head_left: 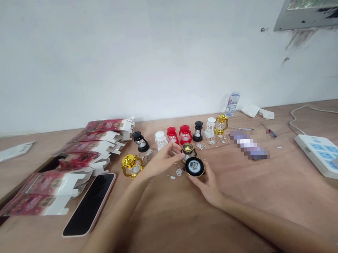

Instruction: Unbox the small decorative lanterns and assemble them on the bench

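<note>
In the middle of the head view, my right hand (206, 182) is closed around a small bronze-coloured lantern (188, 154). Its round black base (194, 167) with a gold rim faces me; whether base and body are joined I cannot tell. My left hand (168, 155) reaches in from the left, thumb and fingertips pinched at the lantern's upper left side. Just behind stand red lanterns (185, 135), a black lantern (198, 131) and white lanterns (160, 140). A shiny gold lantern (131, 166) is beside my left forearm. Small metal parts (178, 172) lie close to my hands.
Flattened red-and-white boxes (94, 146) overlap at the left, above a phone (90, 204). Another gold lantern (221, 124) and a bottle (232, 104) stand at the back. To the right are a blurred purple item (249, 144), a screwdriver (271, 132) and a power strip (321, 155) with its cord.
</note>
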`<state>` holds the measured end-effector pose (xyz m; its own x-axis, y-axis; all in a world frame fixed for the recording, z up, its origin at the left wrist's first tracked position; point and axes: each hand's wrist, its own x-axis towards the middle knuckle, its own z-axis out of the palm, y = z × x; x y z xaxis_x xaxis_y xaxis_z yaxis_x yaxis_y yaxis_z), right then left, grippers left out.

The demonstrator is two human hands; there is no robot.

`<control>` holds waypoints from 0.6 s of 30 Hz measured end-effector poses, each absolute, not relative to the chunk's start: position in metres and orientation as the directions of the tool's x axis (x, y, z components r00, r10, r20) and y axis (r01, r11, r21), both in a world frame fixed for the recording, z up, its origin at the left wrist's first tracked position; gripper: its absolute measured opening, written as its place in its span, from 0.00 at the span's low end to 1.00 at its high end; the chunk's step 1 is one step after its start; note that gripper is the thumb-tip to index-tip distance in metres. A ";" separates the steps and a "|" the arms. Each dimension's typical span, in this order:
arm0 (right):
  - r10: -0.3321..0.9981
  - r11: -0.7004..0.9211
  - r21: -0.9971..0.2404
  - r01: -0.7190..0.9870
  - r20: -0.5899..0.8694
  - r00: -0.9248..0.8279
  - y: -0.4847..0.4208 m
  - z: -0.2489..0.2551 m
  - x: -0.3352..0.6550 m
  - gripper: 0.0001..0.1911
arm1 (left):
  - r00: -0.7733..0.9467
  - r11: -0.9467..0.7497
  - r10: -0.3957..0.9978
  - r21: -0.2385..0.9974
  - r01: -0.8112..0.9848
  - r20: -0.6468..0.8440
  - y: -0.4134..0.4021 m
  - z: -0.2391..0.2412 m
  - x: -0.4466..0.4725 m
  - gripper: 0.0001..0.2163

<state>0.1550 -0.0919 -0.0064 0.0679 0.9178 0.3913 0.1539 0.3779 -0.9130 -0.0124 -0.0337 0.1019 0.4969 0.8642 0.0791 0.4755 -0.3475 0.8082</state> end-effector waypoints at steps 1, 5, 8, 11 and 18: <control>0.920 0.368 -0.917 0.151 0.383 0.080 -0.092 -0.007 0.155 0.20 | 0.495 -0.397 0.863 0.745 0.535 0.104 -0.032 0.105 -0.017 0.08; 0.918 0.369 -0.915 0.164 0.386 0.088 -0.091 -0.009 0.155 0.19 | 0.567 -0.507 0.823 0.424 0.750 -0.019 -0.030 0.103 -0.026 0.06; 0.919 0.365 -0.915 0.170 0.384 0.090 -0.092 -0.009 0.156 0.19 | 0.581 -0.543 0.790 0.217 0.811 -0.196 -0.031 0.089 -0.020 0.05; 0.922 0.355 -0.917 0.181 0.376 0.095 -0.093 -0.008 0.155 0.19 | 0.545 -0.552 0.790 0.059 0.832 -0.281 -0.032 0.078 -0.013 0.06; 0.911 0.383 -0.904 0.192 0.403 0.082 -0.093 -0.006 0.155 0.20 | 0.505 -0.538 0.804 -0.021 0.843 -0.315 -0.030 0.075 -0.008 0.07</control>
<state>0.1548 -0.0928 -0.0059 0.0819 0.9114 0.4033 0.1918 0.3827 -0.9038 -0.0081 -0.0296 0.0746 0.5046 0.8038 -0.3150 0.8430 -0.5375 -0.0211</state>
